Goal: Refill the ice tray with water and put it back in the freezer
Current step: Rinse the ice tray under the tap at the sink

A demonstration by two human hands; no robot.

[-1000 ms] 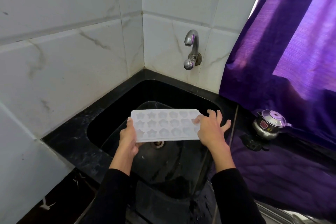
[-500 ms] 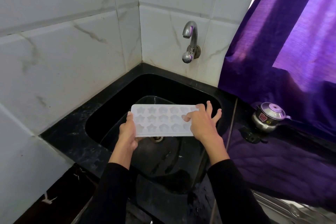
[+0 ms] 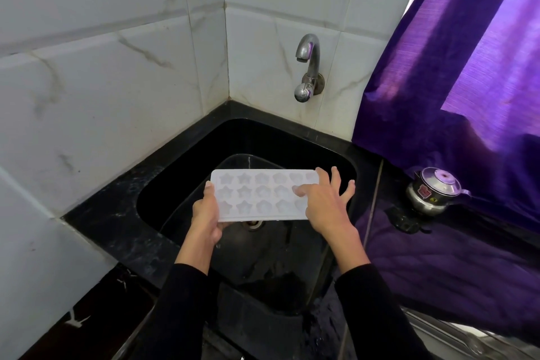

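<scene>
A white ice tray (image 3: 260, 194) with star and flower moulds is held level over the black sink (image 3: 187, 172). My left hand (image 3: 206, 213) grips its left end, thumb on top and fingers underneath. My right hand (image 3: 324, 202) lies over the tray's right end with fingers spread and straight, the thumb touching the top surface. A chrome tap (image 3: 306, 67) sticks out of the tiled wall above the sink's far edge; no water runs from it. The moulds look empty.
White marble tiles form the corner behind and to the left of the sink. A purple curtain (image 3: 455, 67) hangs on the right. A small steel pressure cooker (image 3: 432, 191) stands on the black counter right of the sink.
My right hand has slid further left across the tray's right end, fingers spread. The tray stays over the sink, and my view has shifted slightly.
</scene>
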